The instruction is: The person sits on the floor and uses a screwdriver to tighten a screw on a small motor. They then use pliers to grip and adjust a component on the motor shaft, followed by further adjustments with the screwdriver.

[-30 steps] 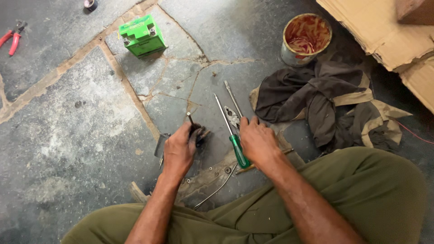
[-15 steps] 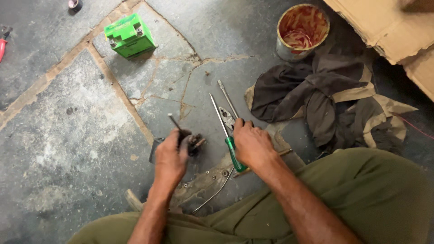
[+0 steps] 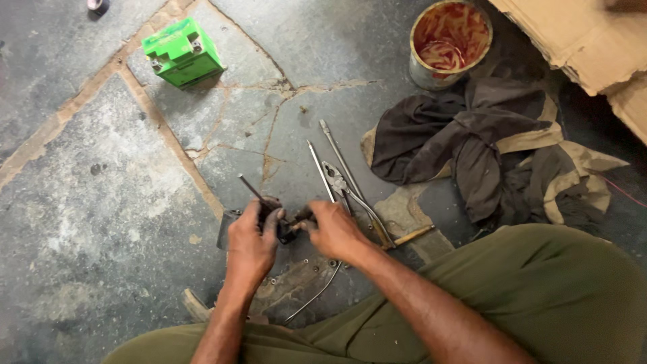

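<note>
Cracked grey stone floor [image 3: 101, 175] with sandy mortar joints, person seated on it in olive trousers, both hands meeting over a small dark metal part [image 3: 286, 226] at floor level. Left hand [image 3: 251, 244] is wrapped around the part's left side, fingers closed tight on it, a thin dark rod [image 3: 248, 186] sticking up-left out of the part. Right hand [image 3: 335, 231] pinches the part's right end between thumb and fingertips, closed on it; what exactly it grips there can't be told, too dark. To do this well, judgement: left hand should brace the part steady against the floor while the right works the end piece in small turns, rod kept clear of the knuckles. Just right of the part lie pliers [image 3: 350, 195], a long screwdriver [image 3: 320, 168] and a second thin metal tool [image 3: 337, 152], all within reach. Farther right of the part, a dark rag pile [image 3: 478, 148]. Up-left and well apart from the part, a bright green box-shaped battery [image 3: 182, 52], label not readable. Up-right, a round tin [image 3: 450, 44] with red residue inside; beyond it, brown cardboard [image 3: 573, 34].
</note>
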